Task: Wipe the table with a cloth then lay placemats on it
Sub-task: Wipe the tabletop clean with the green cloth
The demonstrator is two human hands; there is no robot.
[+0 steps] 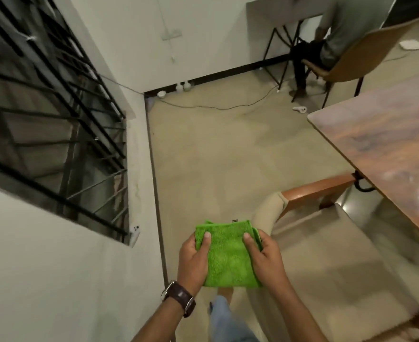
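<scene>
A folded bright green cloth (pixel 227 255) is held in front of me over the floor. My left hand (pixel 194 260), with a brown watch on the wrist, grips its left edge with the thumb on top. My right hand (pixel 267 259) grips its right edge the same way. The brown wooden table (pixel 381 141) stands at the right, apart from my hands, with faint streaks on its near part. No placemats are in view.
A cushioned wooden chair (pixel 327 233) sits tucked by the table, just right of my hands. A barred window (pixel 50 114) fills the left wall. Cables (pixel 215 107) trail on the floor ahead. A seated person (pixel 331 38) and another chair (pixel 366 55) are at the far right.
</scene>
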